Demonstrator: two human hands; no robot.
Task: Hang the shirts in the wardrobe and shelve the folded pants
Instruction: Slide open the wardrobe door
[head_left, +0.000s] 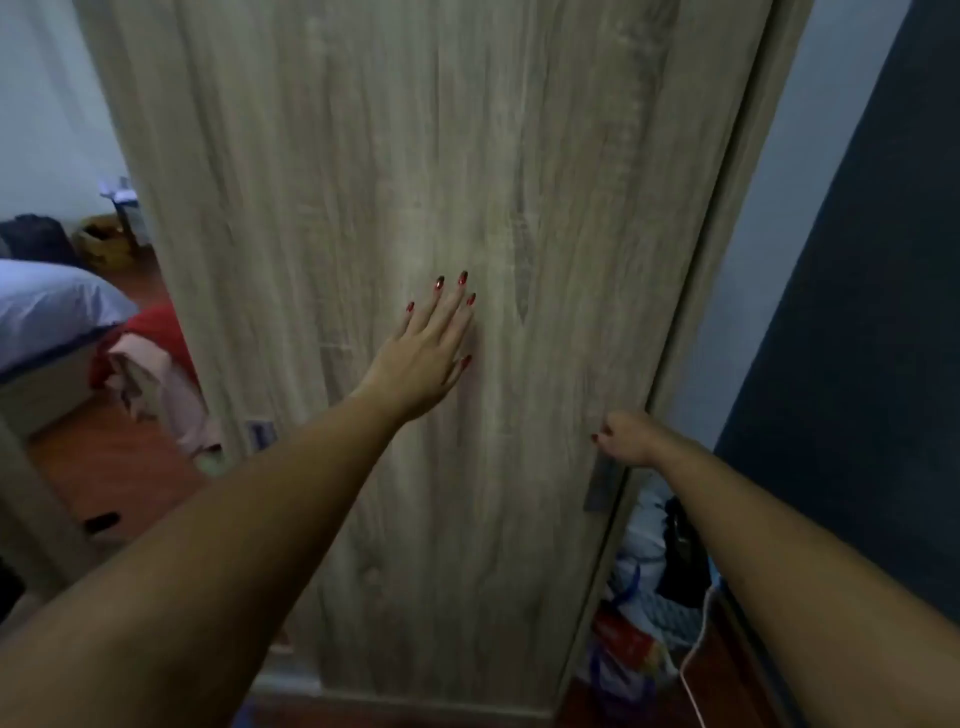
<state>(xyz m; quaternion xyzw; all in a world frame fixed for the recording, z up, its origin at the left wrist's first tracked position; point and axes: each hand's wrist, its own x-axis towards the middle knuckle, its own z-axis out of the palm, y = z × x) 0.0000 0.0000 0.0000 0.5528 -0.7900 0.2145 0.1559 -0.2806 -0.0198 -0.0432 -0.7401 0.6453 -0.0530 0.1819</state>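
While flat, left hand (423, 358) on door (363, 156)

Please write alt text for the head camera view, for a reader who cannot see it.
A person's left hand presses flat on a wood-grain wardrobe door, while the right hand grips the door's right edge above a grey handle. Some bags show through the gap beside that edge; at far left, a bed with red and pink clothes beside it.
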